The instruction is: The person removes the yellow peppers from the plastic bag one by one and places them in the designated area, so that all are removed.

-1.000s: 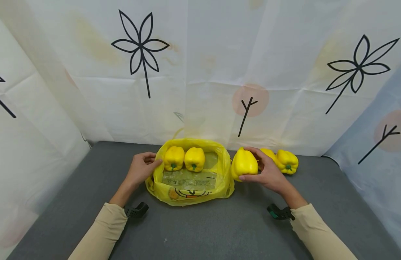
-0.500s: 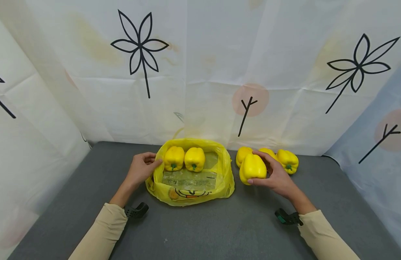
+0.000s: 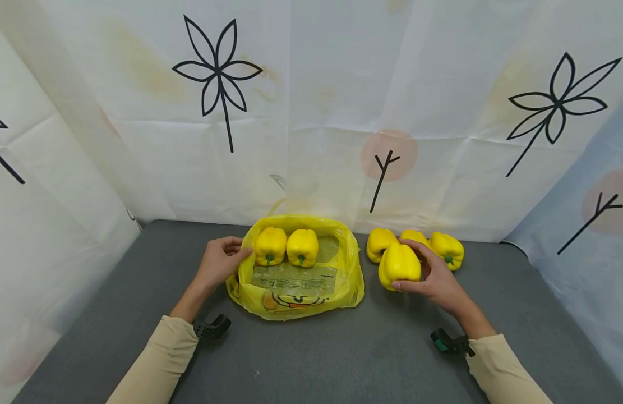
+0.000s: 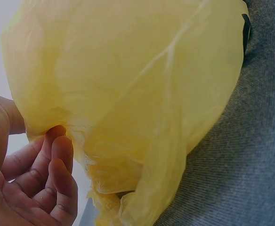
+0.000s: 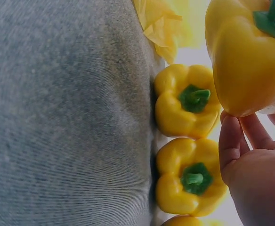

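Note:
A yellow plastic bag (image 3: 296,307) stands with its mouth open, and two yellow bell peppers (image 3: 302,248) lie inside against its back left. At its left rim my left hand (image 3: 221,261) pinches the thin plastic between thumb and fingers, as the left wrist view shows closely. To the right of the bag, my right hand (image 3: 432,280) grips another yellow bell pepper (image 3: 399,265) by its side. In the right wrist view this pepper (image 5: 250,61) is lifted off the table, its green stem upward in that view. Behind it, three bell peppers (image 3: 446,250) sit in a row, partly covered.
A dark grey table (image 3: 301,359) lies under everything. A white patterned curtain (image 3: 331,101) hangs along its back edge, with the pepper row and the bag close before it. A black band (image 3: 452,343) sits on the right wrist, another (image 3: 212,327) on the left.
My right hand has moved to the right and slightly nearer with its bell pepper, away from the bag. The leftmost pepper of the row has come into view. My left hand stays at the rim.

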Available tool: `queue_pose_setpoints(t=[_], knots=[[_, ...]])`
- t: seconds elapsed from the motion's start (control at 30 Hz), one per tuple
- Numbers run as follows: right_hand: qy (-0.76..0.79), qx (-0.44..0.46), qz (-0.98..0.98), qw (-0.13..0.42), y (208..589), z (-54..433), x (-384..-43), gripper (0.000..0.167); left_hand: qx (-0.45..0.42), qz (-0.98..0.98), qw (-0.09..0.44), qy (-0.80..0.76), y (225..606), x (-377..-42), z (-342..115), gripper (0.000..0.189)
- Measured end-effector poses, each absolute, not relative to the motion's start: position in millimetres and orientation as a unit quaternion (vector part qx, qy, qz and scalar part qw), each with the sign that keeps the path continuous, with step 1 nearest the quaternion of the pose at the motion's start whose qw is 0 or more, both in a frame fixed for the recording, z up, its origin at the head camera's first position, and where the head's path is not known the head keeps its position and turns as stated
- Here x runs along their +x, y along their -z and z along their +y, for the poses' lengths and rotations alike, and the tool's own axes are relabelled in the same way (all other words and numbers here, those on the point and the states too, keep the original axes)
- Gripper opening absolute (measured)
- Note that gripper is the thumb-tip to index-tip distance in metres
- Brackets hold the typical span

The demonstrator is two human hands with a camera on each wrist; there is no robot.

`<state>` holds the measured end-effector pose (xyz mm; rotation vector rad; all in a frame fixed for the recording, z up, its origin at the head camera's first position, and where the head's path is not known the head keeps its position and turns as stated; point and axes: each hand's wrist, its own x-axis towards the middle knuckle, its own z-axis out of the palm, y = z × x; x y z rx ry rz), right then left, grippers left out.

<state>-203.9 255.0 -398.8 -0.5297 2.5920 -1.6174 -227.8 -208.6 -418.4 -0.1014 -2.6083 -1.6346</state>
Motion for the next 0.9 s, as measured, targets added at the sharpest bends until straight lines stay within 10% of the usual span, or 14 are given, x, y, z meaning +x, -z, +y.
queue_pose_setpoints(t=[0.9], knots=[[0.527,-0.212,0.821,0.053,422,252,-201,0.081,-0.040,-0.848,0.038,0.528,420,-229,-210,0.034]])
